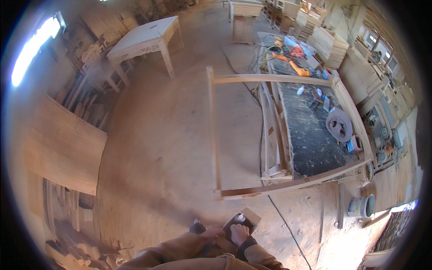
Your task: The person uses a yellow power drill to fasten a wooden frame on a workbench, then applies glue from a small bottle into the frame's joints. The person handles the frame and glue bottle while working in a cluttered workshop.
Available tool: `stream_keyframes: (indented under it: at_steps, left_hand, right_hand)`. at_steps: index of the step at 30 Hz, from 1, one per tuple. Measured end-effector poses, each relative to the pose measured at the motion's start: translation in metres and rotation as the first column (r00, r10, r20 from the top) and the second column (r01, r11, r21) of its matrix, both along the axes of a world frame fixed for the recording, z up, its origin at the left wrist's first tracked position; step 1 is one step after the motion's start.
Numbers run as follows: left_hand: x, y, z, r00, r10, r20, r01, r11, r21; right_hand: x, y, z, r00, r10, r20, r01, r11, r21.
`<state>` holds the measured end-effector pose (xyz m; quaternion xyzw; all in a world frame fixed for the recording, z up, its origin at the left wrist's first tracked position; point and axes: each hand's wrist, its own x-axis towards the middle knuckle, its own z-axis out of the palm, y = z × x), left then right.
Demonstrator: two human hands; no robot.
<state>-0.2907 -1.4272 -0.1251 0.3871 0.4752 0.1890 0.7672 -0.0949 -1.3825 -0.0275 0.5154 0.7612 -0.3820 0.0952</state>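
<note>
My right hand (240,234) is low in the middle, its fingers curled closed. Just beyond it are a small white object (241,218) and a brown, box-like thing with a flat flap (251,217). What that hand grips, if anything, is hidden. To its left, my left hand (212,233) is blurred, and its fingers cannot be made out. A dark shoe (196,227) shows beside it. Ahead of both hands, a large rectangular wooden frame (270,191) rests partly across a dark-topped workbench (310,148), its left side reaching out over the floor.
On the bench lie a grey hat (339,125), an orange power tool (299,69) and small packages. A bucket (361,205) stands at right. A dark cable (288,227) crosses the floor. At left are a wooden panel (67,144), scrap wood (83,256) and a carved table (146,33).
</note>
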Motion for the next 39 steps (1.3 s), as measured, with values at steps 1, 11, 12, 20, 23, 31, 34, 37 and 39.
stream_keyframes:
  at_steps: [1, 11, 12, 20, 23, 31, 34, 37, 39]
  left_hand:
    - [-0.012, -0.006, -0.002, 0.982, 0.176, 0.061, -0.135, 0.898, -0.420]
    - [-0.180, -0.027, 0.035, 0.913, 0.404, 0.051, -0.362, 0.862, -0.354]
    - [-0.190, -0.026, 0.038, 0.910, 0.411, 0.057, -0.369, 0.863, -0.345]
    - [-0.233, 0.020, 0.060, 0.822, 0.568, 0.043, -0.499, 0.755, -0.426]
    - [-0.251, 0.049, 0.051, 0.834, 0.552, 0.017, -0.501, 0.769, -0.397]
    - [-0.317, 0.175, 0.000, 0.830, 0.551, -0.081, -0.540, 0.761, -0.359]
    - [-0.328, 0.222, -0.019, 0.860, 0.503, -0.084, -0.501, 0.804, -0.319]
    - [-0.334, 0.276, -0.035, 0.914, 0.217, -0.344, -0.053, 0.903, 0.427]
    - [-0.335, 0.303, -0.025, 0.929, 0.195, -0.313, -0.037, 0.893, 0.448]
  right_hand:
    - [-0.017, -0.002, -0.003, 0.999, 0.049, -0.023, -0.049, 0.999, 0.024]
    - [-0.198, -0.004, -0.006, 0.969, 0.245, -0.028, -0.243, 0.968, 0.065]
    - [-0.208, 0.000, -0.002, 0.963, 0.268, -0.036, -0.264, 0.961, 0.077]
    - [-0.263, 0.049, 0.002, 0.948, 0.318, -0.016, -0.315, 0.943, 0.104]
    - [-0.279, 0.083, -0.012, 0.923, 0.385, -0.008, -0.382, 0.917, 0.113]
    - [-0.336, 0.221, -0.013, 0.914, 0.389, -0.111, -0.330, 0.876, 0.350]
    - [-0.358, 0.278, -0.008, 0.970, 0.242, 0.017, -0.242, 0.963, 0.122]
    - [-0.357, 0.324, -0.007, 0.972, 0.234, 0.000, -0.233, 0.966, 0.110]
    - [-0.352, 0.350, -0.008, 0.968, 0.244, -0.055, -0.229, 0.953, 0.198]
